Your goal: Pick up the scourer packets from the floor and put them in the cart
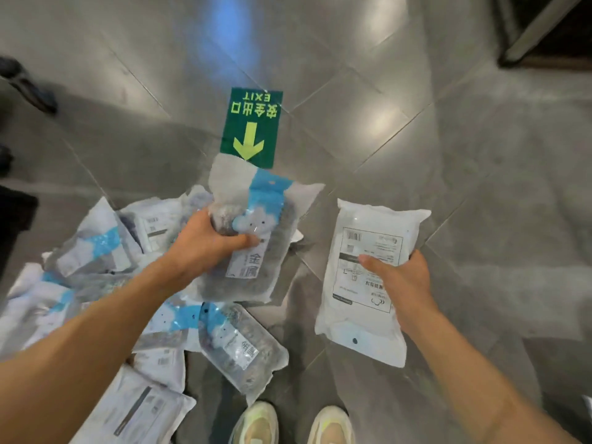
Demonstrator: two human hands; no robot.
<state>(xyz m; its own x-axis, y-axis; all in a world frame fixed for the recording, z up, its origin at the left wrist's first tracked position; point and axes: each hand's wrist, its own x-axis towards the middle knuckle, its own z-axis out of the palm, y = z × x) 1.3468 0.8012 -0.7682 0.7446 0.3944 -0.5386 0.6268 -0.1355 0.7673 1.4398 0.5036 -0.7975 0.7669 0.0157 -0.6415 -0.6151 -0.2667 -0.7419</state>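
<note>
My left hand point(205, 241) grips a scourer packet point(253, 238) with a blue band and grey scourers inside, thumb across its front, held above the pile. My right hand point(398, 280) grips another packet point(362, 277), white printed back facing up, thumb on the label and fingers curled round its right edge. Several more packets lie in a loose heap point(96, 251) on the grey floor at the lower left. One clear packet point(240, 347) lies just ahead of my shoes. The cart is out of view.
A green EXIT floor sticker with a yellow arrow point(251, 126) lies beyond the packets. My pale shoes point(293, 424) stand at the bottom edge. Another person's dark shoes point(28, 88) are at the far left. A dark fixture base point(544, 30) fills the top right corner.
</note>
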